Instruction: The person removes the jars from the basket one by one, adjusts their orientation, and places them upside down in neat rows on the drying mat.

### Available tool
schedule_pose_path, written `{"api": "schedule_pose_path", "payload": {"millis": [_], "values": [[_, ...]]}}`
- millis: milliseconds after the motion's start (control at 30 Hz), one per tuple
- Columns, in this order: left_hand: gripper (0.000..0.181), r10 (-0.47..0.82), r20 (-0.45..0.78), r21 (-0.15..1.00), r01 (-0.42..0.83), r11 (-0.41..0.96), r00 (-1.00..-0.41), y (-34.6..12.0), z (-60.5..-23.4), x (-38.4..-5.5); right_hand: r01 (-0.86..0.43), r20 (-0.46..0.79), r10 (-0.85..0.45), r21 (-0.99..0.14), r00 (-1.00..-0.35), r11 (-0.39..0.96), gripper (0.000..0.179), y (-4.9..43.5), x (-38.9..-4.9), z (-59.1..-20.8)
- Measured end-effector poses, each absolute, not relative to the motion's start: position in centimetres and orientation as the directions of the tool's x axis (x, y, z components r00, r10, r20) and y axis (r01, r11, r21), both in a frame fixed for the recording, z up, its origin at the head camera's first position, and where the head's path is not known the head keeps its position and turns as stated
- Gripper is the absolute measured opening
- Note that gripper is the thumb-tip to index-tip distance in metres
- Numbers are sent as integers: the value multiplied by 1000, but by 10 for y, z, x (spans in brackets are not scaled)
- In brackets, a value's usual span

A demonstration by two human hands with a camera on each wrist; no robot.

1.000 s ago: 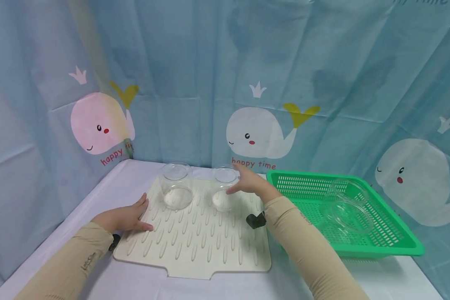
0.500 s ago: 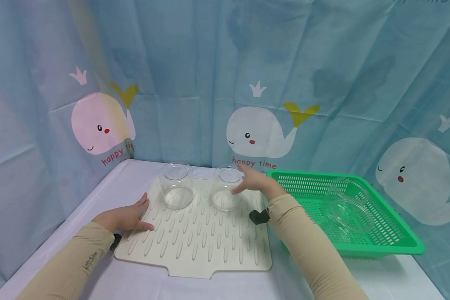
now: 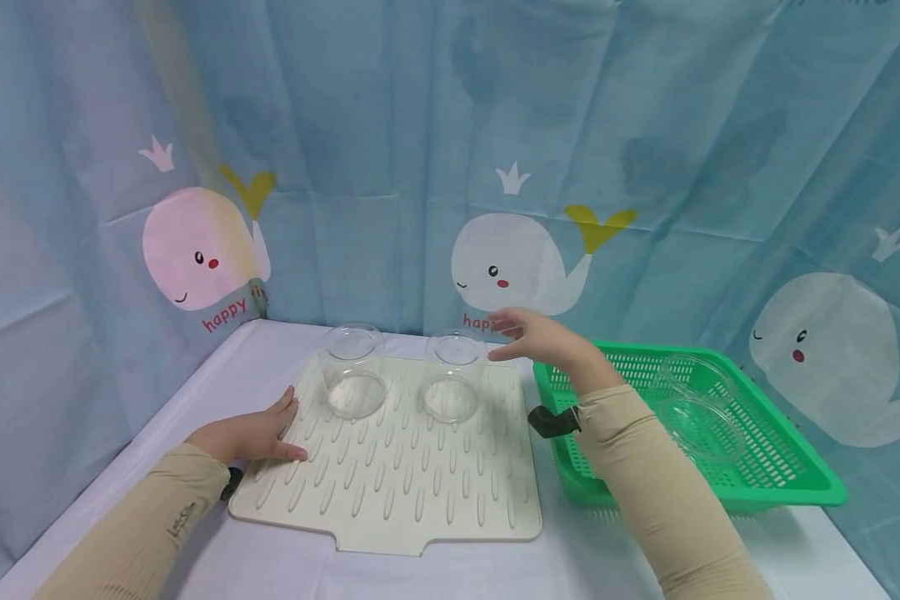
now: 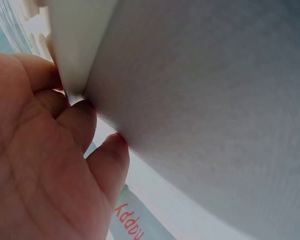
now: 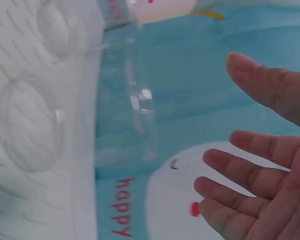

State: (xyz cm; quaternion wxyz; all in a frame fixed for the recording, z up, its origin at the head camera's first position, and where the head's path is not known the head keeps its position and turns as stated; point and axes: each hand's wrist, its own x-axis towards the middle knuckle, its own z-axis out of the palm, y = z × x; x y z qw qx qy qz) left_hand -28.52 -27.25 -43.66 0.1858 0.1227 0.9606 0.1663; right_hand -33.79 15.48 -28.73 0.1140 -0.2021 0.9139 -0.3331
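Two see-through cups stand side by side on a cream drying mat (image 3: 390,492) with raised oval ridges. The left cup (image 3: 353,371) is a bit wider than the right cup (image 3: 452,375). My right hand (image 3: 543,340) hovers just right of the right cup, fingers spread and holding nothing. In the right wrist view the right cup (image 5: 145,100) is clear of the fingers. My left hand (image 3: 251,435) rests at the mat's left edge, its thumb lying over the top. The left wrist view shows its fingertips against the mat's edge (image 4: 77,55) and the cloth.
A green plastic basket (image 3: 832,496) with slotted walls stands right of the mat, with clear cup-like ware (image 3: 701,425) inside. White cloth (image 3: 270,567) covers the table. A blue whale-print curtain (image 3: 390,167) hangs close behind.
My right hand has let go of the right cup and drawn back to the right and slightly up. That cup shifted a little right, then stayed put. The left hand has not moved.
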Motion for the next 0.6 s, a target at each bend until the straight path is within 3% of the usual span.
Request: {"api": "schedule_pose_path", "payload": {"millis": [600], "values": [[118,314,-325,401,171,900,-892,-273,-436,-285,-376,35,-463,-640,-886,670,68,243,-286,-253]]}}
